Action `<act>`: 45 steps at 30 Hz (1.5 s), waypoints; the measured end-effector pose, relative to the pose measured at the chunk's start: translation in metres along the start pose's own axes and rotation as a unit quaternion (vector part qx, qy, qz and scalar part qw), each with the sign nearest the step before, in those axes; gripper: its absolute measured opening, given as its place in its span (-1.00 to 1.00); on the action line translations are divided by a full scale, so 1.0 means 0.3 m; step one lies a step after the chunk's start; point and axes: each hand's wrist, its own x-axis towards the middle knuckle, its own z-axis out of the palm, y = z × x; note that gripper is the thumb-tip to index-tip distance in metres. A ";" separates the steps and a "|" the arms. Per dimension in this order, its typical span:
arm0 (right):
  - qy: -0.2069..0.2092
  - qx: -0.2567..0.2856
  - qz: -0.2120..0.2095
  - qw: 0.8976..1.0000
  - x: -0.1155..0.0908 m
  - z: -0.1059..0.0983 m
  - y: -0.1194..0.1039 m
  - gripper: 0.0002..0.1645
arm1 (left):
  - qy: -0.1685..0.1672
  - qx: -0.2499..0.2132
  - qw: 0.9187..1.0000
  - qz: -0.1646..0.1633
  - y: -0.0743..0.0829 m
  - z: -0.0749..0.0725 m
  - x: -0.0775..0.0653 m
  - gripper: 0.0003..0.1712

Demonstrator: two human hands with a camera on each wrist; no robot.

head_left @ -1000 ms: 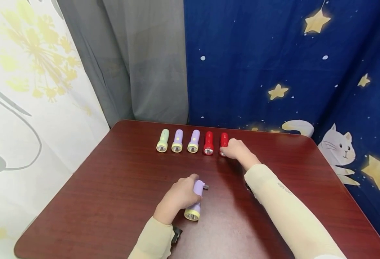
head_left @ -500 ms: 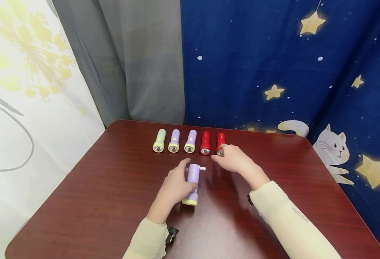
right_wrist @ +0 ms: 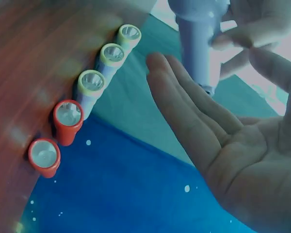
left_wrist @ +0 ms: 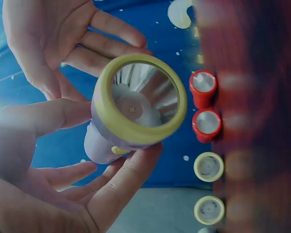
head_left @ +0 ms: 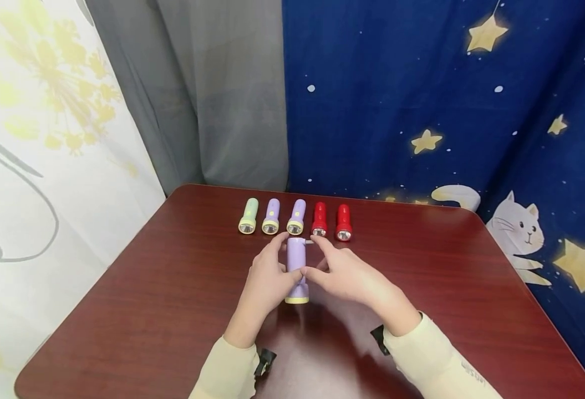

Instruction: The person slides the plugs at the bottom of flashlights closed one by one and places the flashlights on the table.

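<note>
A purple flashlight with a yellow rim is held above the table by my left hand, thumb on one side and fingers on the other. Its lens faces the left wrist camera. From its tail end a small prong sticks out to the right. My right hand comes in from the right, its index fingertip at the prong and its thumb tip close to the left thumb. In the right wrist view the right fingers are stretched out beside the flashlight's tail.
Along the back of the brown table lies a row of flashlights: a green one, two purple ones and two red ones. Grey and blue curtains hang behind the table's far edge.
My right hand has left the rightmost red flashlight and come back to the purple one. My left hand has raised the purple flashlight and moved it farther away, nearer the row.
</note>
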 end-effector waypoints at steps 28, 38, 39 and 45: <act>0.152 0.168 0.002 0.974 -0.116 0.086 -0.010 -0.14 | -0.056 -0.125 0.985 0.102 0.061 -0.041 -0.056 -0.50; 0.158 0.204 -0.021 0.966 -0.108 0.098 -0.015 -0.12 | -0.055 -0.137 0.986 0.078 0.048 -0.028 -0.035 -0.58; 0.161 0.206 -0.023 0.965 -0.108 0.099 -0.016 -0.12 | -0.057 -0.133 0.987 0.076 0.047 -0.026 -0.033 -0.59; 0.164 0.206 -0.010 0.965 -0.108 0.102 -0.025 -0.11 | -0.077 -0.118 0.988 0.071 0.046 -0.016 -0.035 -0.61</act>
